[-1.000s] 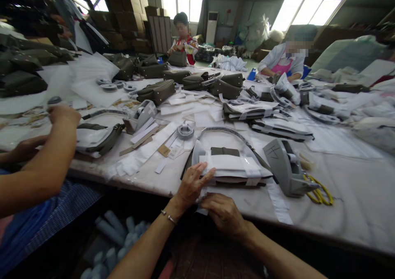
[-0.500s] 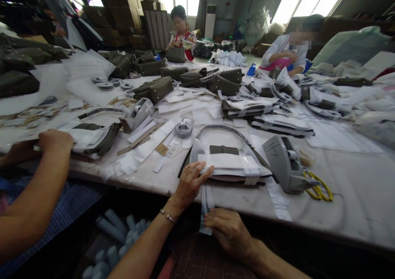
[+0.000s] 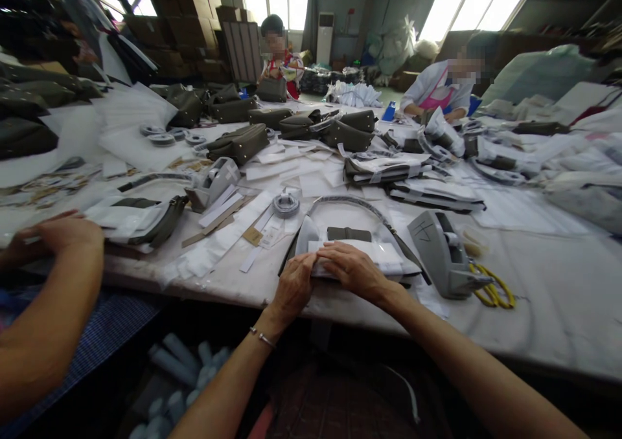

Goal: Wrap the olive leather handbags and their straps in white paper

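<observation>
A dark olive handbag [image 3: 348, 234], partly covered by white sheets, lies at the table's front edge with its wrapped handle arched behind it. My left hand [image 3: 295, 282] rests on the front left of the bag, fingers bent against the white sheet. My right hand [image 3: 352, 267] lies over the sheet on the bag's front, its fingers extended and its fingertips by my left hand. Just right of the bag stands a grey tape dispenser [image 3: 440, 254], with yellow-handled scissors [image 3: 500, 290] beside it.
A co-worker's hands [image 3: 68, 232] are at the left, near another wrapped bag [image 3: 136, 215] and a second dispenser [image 3: 218, 180]. A wrapped coil [image 3: 286, 203] and paper strips lie behind left. Several olive bags [image 3: 238, 142] cover the middle; two people sit across the table.
My right hand has moved up from below the table edge onto the bag's front. The clear strip it held is no longer hanging there. The view has shifted slightly.
</observation>
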Action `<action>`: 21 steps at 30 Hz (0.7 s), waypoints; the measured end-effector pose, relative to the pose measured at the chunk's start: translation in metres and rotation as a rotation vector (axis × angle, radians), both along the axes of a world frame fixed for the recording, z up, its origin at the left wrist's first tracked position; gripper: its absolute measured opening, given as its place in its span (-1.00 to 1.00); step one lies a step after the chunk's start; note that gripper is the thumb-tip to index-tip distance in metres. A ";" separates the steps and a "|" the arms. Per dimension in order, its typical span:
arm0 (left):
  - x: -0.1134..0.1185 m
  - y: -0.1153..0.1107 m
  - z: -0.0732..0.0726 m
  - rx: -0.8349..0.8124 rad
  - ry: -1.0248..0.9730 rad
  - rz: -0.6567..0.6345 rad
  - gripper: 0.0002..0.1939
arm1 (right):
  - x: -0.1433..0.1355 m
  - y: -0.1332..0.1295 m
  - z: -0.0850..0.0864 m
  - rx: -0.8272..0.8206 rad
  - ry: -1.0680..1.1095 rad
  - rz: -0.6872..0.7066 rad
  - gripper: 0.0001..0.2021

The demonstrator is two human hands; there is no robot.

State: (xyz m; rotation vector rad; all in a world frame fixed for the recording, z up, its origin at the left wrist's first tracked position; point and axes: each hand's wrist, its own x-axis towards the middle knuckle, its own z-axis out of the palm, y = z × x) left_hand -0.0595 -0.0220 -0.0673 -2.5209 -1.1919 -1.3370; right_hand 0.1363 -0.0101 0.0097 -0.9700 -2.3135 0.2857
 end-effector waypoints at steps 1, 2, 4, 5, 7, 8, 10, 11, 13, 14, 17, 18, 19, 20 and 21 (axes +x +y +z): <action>0.000 0.000 0.000 -0.004 0.009 -0.006 -0.56 | 0.001 0.002 -0.007 -0.006 -0.016 0.018 -0.78; 0.000 -0.001 0.000 -0.006 0.025 -0.014 -0.58 | 0.003 0.002 -0.013 -0.017 -0.011 0.026 -0.80; 0.000 -0.001 0.001 0.003 0.060 -0.029 -0.63 | 0.006 -0.001 -0.020 -0.027 0.032 0.023 -0.84; 0.000 -0.002 0.001 0.010 0.074 -0.032 -0.65 | 0.007 -0.003 -0.022 -0.027 0.050 0.019 -0.86; 0.000 -0.002 0.001 0.019 0.083 -0.027 -0.65 | 0.009 -0.006 -0.023 -0.026 0.066 0.017 -0.88; 0.000 -0.002 0.001 0.021 0.081 -0.022 -0.64 | 0.010 -0.007 -0.023 -0.025 0.068 0.017 -0.89; 0.000 -0.003 0.001 0.015 0.080 -0.017 -0.62 | 0.010 -0.007 -0.023 -0.020 0.065 0.013 -0.90; 0.000 -0.003 0.001 0.009 0.085 -0.016 -0.62 | 0.010 -0.007 -0.023 -0.014 0.057 0.016 -0.90; 0.001 -0.003 0.000 0.003 0.103 -0.015 -0.64 | 0.009 -0.008 -0.023 0.003 0.027 0.037 -0.91; 0.002 -0.003 0.000 0.004 0.111 -0.013 -0.66 | 0.008 -0.009 -0.024 0.012 0.013 0.044 -0.91; 0.001 -0.004 0.001 0.000 0.122 -0.010 -0.66 | 0.005 -0.013 -0.023 0.030 -0.010 0.011 -0.93; -0.001 -0.004 0.002 -0.018 0.126 -0.029 -0.65 | 0.004 -0.014 -0.023 0.033 -0.011 -0.008 -0.93; -0.003 -0.004 0.004 -0.048 0.130 -0.059 -0.63 | 0.002 -0.016 -0.023 0.037 -0.008 -0.021 -0.94; -0.006 -0.005 0.008 -0.086 0.130 -0.099 -0.61 | 0.002 -0.017 -0.024 0.044 -0.003 -0.026 -0.93; -0.009 -0.006 0.012 -0.134 0.125 -0.142 -0.58 | 0.001 -0.019 -0.024 0.051 0.004 -0.023 -0.93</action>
